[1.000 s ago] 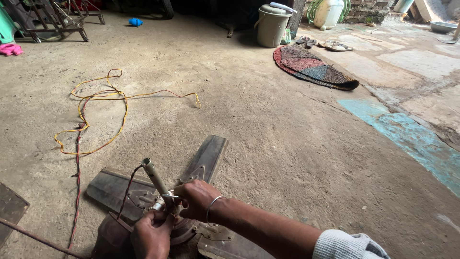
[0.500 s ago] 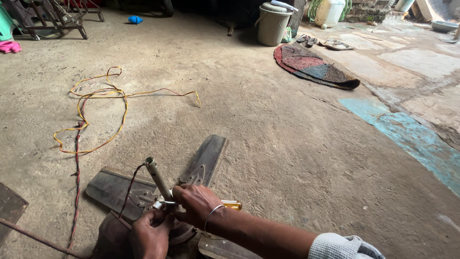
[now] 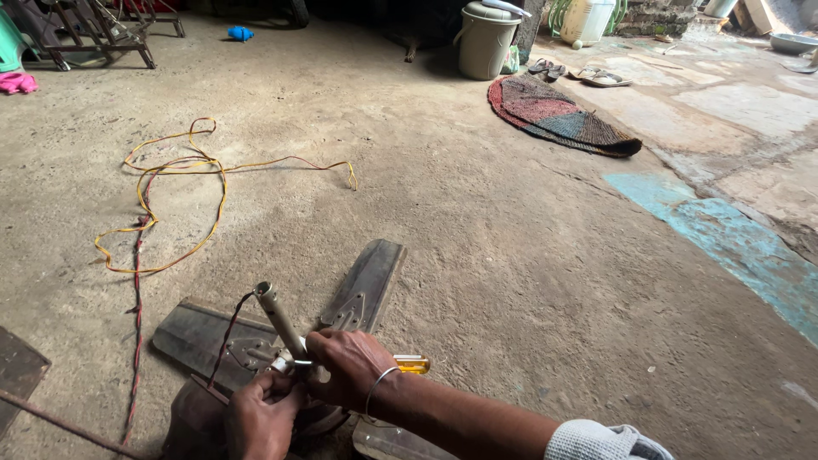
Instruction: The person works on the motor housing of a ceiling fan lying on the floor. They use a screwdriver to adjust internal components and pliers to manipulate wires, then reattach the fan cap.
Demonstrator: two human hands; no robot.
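A ceiling fan [image 3: 256, 341] lies on the concrete floor [image 3: 511, 238]. The left hand [image 3: 260, 417] closes its grip on the downrod [image 3: 277, 317] base, steadying it — the right hand [image 3: 345, 366] grips a yellow-handled screwdriver [image 3: 411, 365] there.

2 hands [image 3: 307, 392] clenched together, low.

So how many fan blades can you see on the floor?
3. One blade points up and right from the hands, one lies to the left, and one peeks out at the bottom under the arm. More may be hidden.
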